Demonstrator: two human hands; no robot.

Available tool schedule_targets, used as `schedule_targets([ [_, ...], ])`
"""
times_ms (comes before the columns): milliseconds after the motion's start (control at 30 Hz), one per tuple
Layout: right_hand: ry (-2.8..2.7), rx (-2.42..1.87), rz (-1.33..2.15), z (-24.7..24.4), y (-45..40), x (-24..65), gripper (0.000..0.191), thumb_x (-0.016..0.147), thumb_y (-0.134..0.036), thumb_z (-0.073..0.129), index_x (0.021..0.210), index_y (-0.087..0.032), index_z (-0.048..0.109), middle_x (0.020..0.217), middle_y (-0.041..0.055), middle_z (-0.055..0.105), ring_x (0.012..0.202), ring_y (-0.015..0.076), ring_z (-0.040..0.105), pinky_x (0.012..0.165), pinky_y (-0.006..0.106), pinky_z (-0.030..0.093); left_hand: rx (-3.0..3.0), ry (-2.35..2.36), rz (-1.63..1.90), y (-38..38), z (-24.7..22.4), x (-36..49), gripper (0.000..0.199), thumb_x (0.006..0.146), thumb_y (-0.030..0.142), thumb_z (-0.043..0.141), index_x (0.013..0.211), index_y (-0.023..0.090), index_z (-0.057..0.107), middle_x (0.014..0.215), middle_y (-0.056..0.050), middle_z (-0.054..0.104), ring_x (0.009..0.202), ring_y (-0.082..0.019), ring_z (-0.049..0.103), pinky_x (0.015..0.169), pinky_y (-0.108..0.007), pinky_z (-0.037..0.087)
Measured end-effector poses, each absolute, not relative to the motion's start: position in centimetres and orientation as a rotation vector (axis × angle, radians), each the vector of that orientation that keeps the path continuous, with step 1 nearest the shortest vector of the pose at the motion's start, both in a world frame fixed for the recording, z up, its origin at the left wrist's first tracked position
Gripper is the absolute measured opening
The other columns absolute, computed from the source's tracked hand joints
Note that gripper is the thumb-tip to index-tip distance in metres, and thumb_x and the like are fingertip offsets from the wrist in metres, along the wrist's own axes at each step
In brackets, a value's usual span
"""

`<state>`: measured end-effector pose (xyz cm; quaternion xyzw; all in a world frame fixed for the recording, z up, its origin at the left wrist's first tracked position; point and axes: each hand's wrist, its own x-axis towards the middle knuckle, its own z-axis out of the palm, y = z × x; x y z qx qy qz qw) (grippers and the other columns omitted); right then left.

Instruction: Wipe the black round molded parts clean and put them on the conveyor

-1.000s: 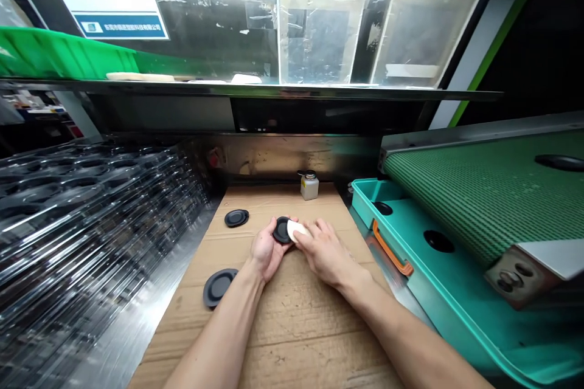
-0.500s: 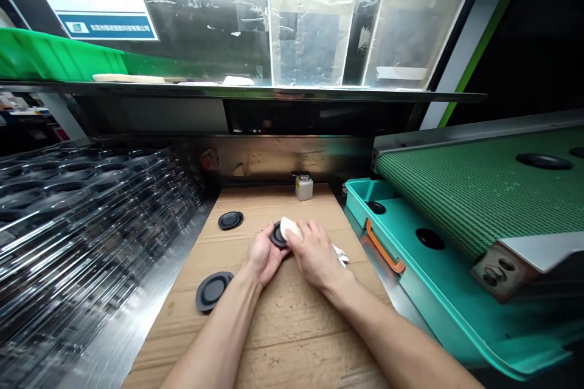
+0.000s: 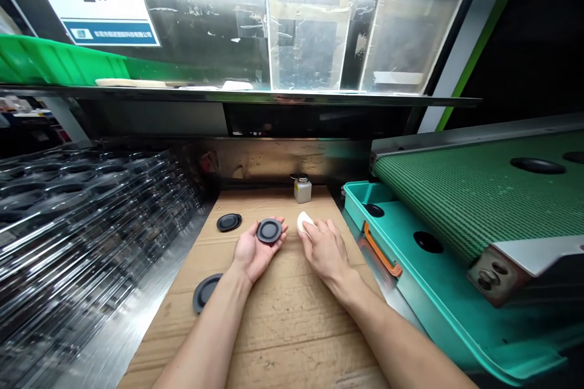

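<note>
My left hand (image 3: 253,254) is turned palm up with a round black disc (image 3: 269,230), rimmed and lid-like, gripped in its fingers. To its right, my right hand (image 3: 326,249) pinches a white pad (image 3: 304,220), apart from the disc. Beyond my hands a small squarish bottle (image 3: 302,189) stands on the cardboard sheet (image 3: 292,328). Another black disc (image 3: 229,222) lies left of my left hand. A larger dark disc (image 3: 206,293) is partly covered by my left forearm.
Stacked clear plastic trays (image 3: 91,213) fill the left side. On the right are a teal bin (image 3: 456,316) with an orange handle (image 3: 381,250) and a green conveyor belt (image 3: 456,194) carrying black discs. A metal shelf (image 3: 292,97) crosses above, holding a green crate (image 3: 59,61).
My hands have moved apart. The white pad has come off the black disc and gone right with my right hand; my left hand has shifted left, with the disc's face now showing.
</note>
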<state>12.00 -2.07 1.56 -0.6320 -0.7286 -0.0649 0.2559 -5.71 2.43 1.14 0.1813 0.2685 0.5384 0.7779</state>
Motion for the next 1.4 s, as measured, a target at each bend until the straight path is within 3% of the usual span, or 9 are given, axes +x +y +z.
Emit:
schedule_targets([
  [200,-2.234,-1.422,0.011,1.1,-3.3,10.7,0.029,0.091,-0.047,0.047,0.102,-0.026,0.065,0.101,0.0046,0.060,0.097,0.0202,0.047,0.087,0.034,0.035,0.395,0.489,1.204,1.9,2.4,-6.4,0.034,0.090,0.025,0.037,0.111,0.008,0.057,0.124,-0.023,0.058,0.107,-0.033,0.061,0.074,-0.041,0.055],
  [367,-2.120,-1.536,-0.030,1.1,-2.7,11.3,0.032,0.094,-0.046,0.041,0.100,-0.025,0.065,0.102,0.0052,0.060,0.099,0.0204,0.048,0.087,0.034,0.035,0.553,0.546,1.233,1.0,3.1,-5.4,0.028,0.084,0.021,0.058,0.110,0.011,0.059,0.121,-0.019,0.062,0.106,-0.028,0.063,0.082,-0.037,0.055],
  [533,-2.022,-1.744,-0.098,1.1,-1.9,12.7,0.029,0.090,-0.039,0.048,0.110,-0.024,0.061,0.105,0.0091,0.060,0.103,0.0248,0.048,0.085,0.036,0.036,0.803,0.766,1.628,-0.1,3.7,-3.9,0.063,0.061,-0.007,0.074,0.116,0.020,0.059,0.118,-0.009,0.065,0.114,-0.017,0.059,0.099,-0.023,0.043],
  [733,-2.034,-1.945,-0.124,0.6,-1.8,13.2,0.031,0.084,-0.033,0.051,0.111,-0.020,0.059,0.105,0.0132,0.060,0.103,0.0275,0.051,0.080,0.037,0.039,1.010,0.849,1.789,-1.7,4.6,-3.3,0.071,0.053,-0.013,0.073,0.113,0.024,0.063,0.125,-0.006,0.061,0.129,-0.020,0.045,0.103,-0.023,0.039],
  [867,-2.010,-2.126,-0.003,1.1,-1.5,14.0,0.022,0.085,-0.030,0.047,0.092,-0.016,0.063,0.090,0.0143,0.065,0.085,0.0259,0.060,0.070,0.034,0.040,1.018,0.841,1.701,-1.2,3.9,-3.9,0.072,0.055,-0.008,0.074,0.116,0.027,0.061,0.132,-0.006,0.055,0.134,-0.023,0.037,0.099,-0.027,0.042],
  [933,-1.966,-2.055,0.073,1.7,-1.4,14.3,0.025,0.089,-0.030,0.043,0.085,-0.017,0.063,0.084,0.0121,0.066,0.079,0.0232,0.062,0.069,0.032,0.041,1.075,0.863,1.661,-0.6,3.0,-4.0,0.072,0.054,-0.002,0.078,0.117,0.027,0.061,0.130,-0.007,0.056,0.129,-0.023,0.042,0.096,-0.026,0.043],
  [1100,-1.751,-1.437,0.232,2.8,-1.6,13.3,0.031,0.094,-0.039,0.040,0.094,-0.020,0.065,0.089,0.0059,0.068,0.082,0.0166,0.062,0.075,0.026,0.044,1.248,0.941,1.484,0.3,0.9,-3.4,0.058,0.062,0.021,0.082,0.116,0.022,0.063,0.107,-0.008,0.063,0.091,-0.018,0.062,0.077,-0.023,0.047],
  [1200,-1.539,-1.289,0.428,2.7,-1.7,12.4,0.035,0.089,-0.048,0.047,0.101,-0.019,0.063,0.085,0.0050,0.068,0.075,0.0161,0.062,0.069,0.026,0.046,1.512,0.983,1.385,0.0,0.5,-3.1,0.056,0.061,0.031,0.082,0.114,0.021,0.066,0.108,-0.008,0.063,0.088,-0.018,0.061,0.073,-0.025,0.048],
  [1400,-1.535,-1.159,0.723,2.4,-1.7,12.0,0.037,0.084,-0.053,0.054,0.079,-0.017,0.064,0.072,0.0021,0.065,0.063,0.0131,0.058,0.057,0.023,0.044,1.903,1.095,1.323,0.2,0.0,-3.9,0.059,0.061,0.045,0.080,0.114,0.022,0.066,0.109,-0.010,0.062,0.084,-0.018,0.060,0.067,-0.028,0.051],
])
